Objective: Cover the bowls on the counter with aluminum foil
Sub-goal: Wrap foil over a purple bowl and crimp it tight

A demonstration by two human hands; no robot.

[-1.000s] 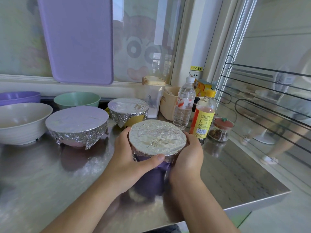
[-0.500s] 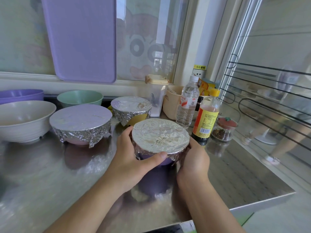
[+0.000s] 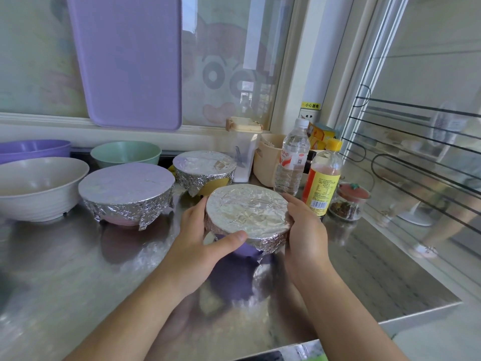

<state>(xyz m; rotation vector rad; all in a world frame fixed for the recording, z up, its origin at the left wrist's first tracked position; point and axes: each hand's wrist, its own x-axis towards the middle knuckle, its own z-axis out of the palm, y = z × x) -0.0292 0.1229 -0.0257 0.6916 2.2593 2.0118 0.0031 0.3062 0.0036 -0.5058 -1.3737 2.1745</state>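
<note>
A small purple bowl [image 3: 246, 250] with foil [image 3: 247, 209] stretched over its top sits on the steel counter [image 3: 78, 277]. My left hand [image 3: 200, 241] grips its left side, thumb across the front foil edge. My right hand [image 3: 304, 230] cups its right side, fingers curled round the rim. Behind stand a foil-covered pink bowl [image 3: 126, 188] and a foil-covered yellow bowl [image 3: 204, 169]. Uncovered are a white bowl [image 3: 39, 188], a green bowl [image 3: 126, 152] and a purple bowl [image 3: 33, 148] at the back left.
A water bottle [image 3: 292, 162], a yellow-labelled sauce bottle [image 3: 324, 183], a small spice jar [image 3: 348, 201], a beige container [image 3: 268, 162] and a clear canister [image 3: 243, 149] crowd the back right. A purple board [image 3: 127, 61] leans on the window. The counter edge [image 3: 416, 313] runs front right.
Both hands still hold the small foil-topped bowl. My right hand's fingers have come further up round the rim on the right side; the view shifted slightly.
</note>
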